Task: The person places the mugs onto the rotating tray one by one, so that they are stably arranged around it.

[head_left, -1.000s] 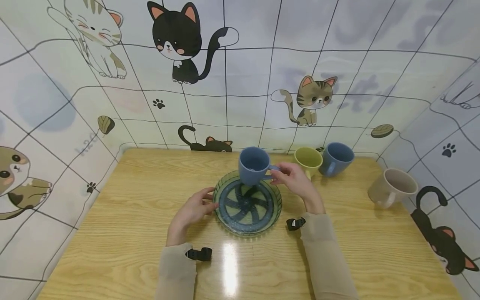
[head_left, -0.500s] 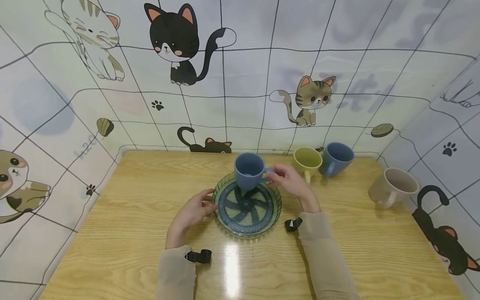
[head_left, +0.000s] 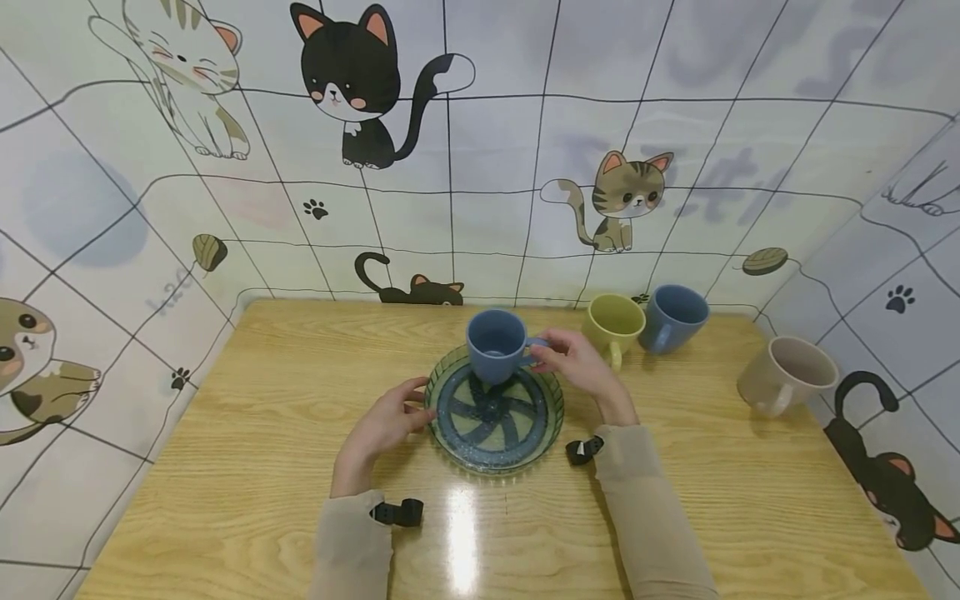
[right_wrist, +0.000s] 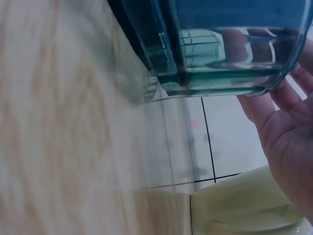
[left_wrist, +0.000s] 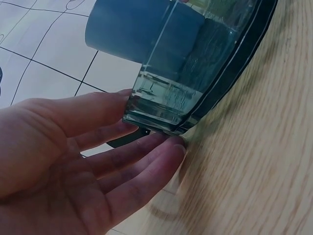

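In the head view a blue mug (head_left: pixel 497 346) stands upright at the back part of a round green-and-blue glass dish (head_left: pixel 491 425). The right hand (head_left: pixel 581 367) pinches its handle from the right. At the dish's left rim, the left hand (head_left: pixel 381 429) has its thumb and fingers around the edge. The left wrist view shows the thumb and fingertips of the left hand (left_wrist: pixel 98 152) at the glass wall (left_wrist: pixel 168 100), with the blue mug (left_wrist: pixel 142 29) behind it. In the right wrist view, the right hand (right_wrist: pixel 288 127) is partly hidden behind the glass (right_wrist: pixel 220 58).
Right of the dish, a yellow-green mug (head_left: pixel 615 323) stands beside a second blue mug (head_left: pixel 674 318) near the table's back edge. A beige mug (head_left: pixel 786 377) stands further right on the wooden table (head_left: pixel 247 433). Behind rises a cat-patterned wall covering (head_left: pixel 495 150).
The right hand has moved the blue mug a little left and toward the wearer, lower over the dish. The left hand has stayed at the dish's left rim.
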Motion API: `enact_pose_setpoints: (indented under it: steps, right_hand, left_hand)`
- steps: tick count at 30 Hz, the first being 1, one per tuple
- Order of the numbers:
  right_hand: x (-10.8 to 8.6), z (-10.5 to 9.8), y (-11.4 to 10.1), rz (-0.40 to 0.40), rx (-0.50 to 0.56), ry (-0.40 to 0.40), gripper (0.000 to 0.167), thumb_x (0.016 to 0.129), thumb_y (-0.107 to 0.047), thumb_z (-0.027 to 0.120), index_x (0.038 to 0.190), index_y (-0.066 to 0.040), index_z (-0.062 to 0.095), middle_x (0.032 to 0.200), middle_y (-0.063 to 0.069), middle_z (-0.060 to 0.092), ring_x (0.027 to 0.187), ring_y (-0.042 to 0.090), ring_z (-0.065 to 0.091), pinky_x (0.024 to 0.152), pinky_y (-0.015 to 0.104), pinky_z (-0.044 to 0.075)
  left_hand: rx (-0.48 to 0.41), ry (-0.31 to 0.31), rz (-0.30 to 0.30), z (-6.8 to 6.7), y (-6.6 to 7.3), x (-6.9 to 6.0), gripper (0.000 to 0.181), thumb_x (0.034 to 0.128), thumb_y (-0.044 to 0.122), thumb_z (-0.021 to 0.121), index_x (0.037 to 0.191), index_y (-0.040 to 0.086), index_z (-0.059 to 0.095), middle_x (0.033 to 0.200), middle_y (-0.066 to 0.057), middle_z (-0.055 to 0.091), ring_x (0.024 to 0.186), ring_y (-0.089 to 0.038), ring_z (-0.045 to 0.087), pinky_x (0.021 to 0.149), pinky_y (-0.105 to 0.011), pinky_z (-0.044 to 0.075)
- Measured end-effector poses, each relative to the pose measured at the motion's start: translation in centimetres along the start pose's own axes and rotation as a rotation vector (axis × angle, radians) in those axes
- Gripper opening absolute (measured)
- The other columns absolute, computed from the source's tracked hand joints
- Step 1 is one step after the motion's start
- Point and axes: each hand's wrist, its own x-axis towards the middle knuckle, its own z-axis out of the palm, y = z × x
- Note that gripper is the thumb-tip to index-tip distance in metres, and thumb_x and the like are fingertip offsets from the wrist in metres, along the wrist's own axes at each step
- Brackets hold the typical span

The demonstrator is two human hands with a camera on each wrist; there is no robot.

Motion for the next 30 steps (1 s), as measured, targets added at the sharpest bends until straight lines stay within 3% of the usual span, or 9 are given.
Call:
enact_pose_setpoints:
  steps: [9, 20, 27, 30]
  right_hand:
    - [-0.3, 0.3, -0.7, 0.012, -0.079, 0.038, 0.020, 0.098, 0.003, 0.055, 0.113, 0.014, 0.062, 0.107, 0.035, 0.059, 0.100, 0.053, 0.057, 0.083, 0.059, 0.050]
    - [-0.5, 0.4, -0.7, 0.007, -0.172, 0.058, 0.026, 0.097, -0.001, 0.059, 0.121, 0.009, 0.060, 0.111, 0.027, 0.062, 0.093, 0.054, 0.060, 0.081, 0.060, 0.050]
    - [-0.4, -0.1, 1.1, 0.017, -0.380, 0.098, 0.038, 0.094, -0.015, 0.068, 0.130, -0.005, 0.060, 0.121, 0.013, 0.063, 0.098, 0.030, 0.061, 0.077, 0.041, 0.052]
    - [-0.6, -0.2, 0.9, 0.005, -0.411, 0.083, 0.045, 0.093, -0.018, 0.070, 0.135, -0.006, 0.056, 0.129, 0.012, 0.059, 0.100, 0.027, 0.061, 0.077, 0.040, 0.052]
  left_hand:
    - [0.022, 0.005, -0.018, 0.0, 0.0, -0.1, 0.060, 0.0939, 0.008, 0.065, 0.148, 0.003, 0.039, 0.128, -0.019, 0.055, 0.101, -0.026, 0.060, 0.079, -0.039, 0.052]
    - [0.018, 0.009, -0.013, 0.1, 0.2, -0.3, 0.061, 0.0936, 0.006, 0.065, 0.148, 0.001, 0.038, 0.127, -0.020, 0.055, 0.100, -0.026, 0.060, 0.079, -0.040, 0.052]
    - [0.021, 0.006, -0.024, 0.0, 0.1, -0.2, 0.062, 0.0928, 0.007, 0.066, 0.148, 0.002, 0.038, 0.128, -0.019, 0.054, 0.103, -0.028, 0.058, 0.079, -0.040, 0.052]
    - [0.029, 0.002, -0.020, 0.0, 0.0, -0.2, 0.063, 0.0926, 0.008, 0.067, 0.148, 0.001, 0.038, 0.128, -0.020, 0.054, 0.104, -0.029, 0.058, 0.079, -0.040, 0.052]
